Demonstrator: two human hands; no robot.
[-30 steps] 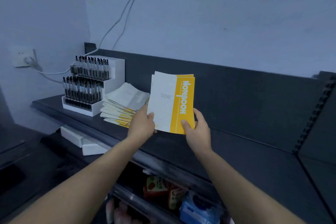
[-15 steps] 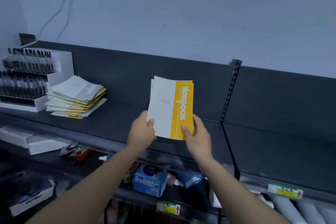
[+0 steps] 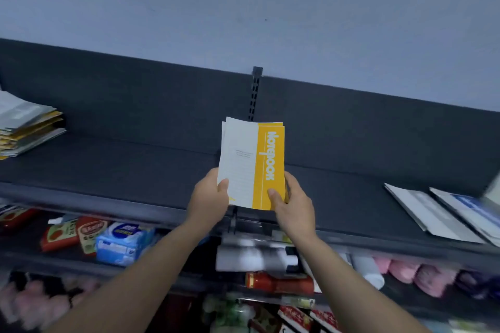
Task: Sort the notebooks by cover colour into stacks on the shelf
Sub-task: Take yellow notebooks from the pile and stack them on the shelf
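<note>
Shifted leftward since half a second ago: notebook stack [image 3: 27,130] of mixed yellow and grey covers, now cut off at the frame's left edge; pen display gone from sight. Newly in sight at far right on the shelf [image 3: 135,170], two lying flat side by side: grey-white notebook [image 3: 427,211], blue notebook [image 3: 470,211]. Held upright above the shelf's middle, before one slotted post [image 3: 255,92]: one bundle of yellow-and-white notebooks [image 3: 251,165], exact count unclear, "Notebook" readable sideways on the yellow band. Left hand [image 3: 209,197] pinching the lower left corner, right hand [image 3: 293,203] pinching the lower right, thumbs on the front cover.

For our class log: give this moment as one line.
left hand, right hand: hold yellow notebooks upright | shelf: mixed stack left, blue notebook right
</note>
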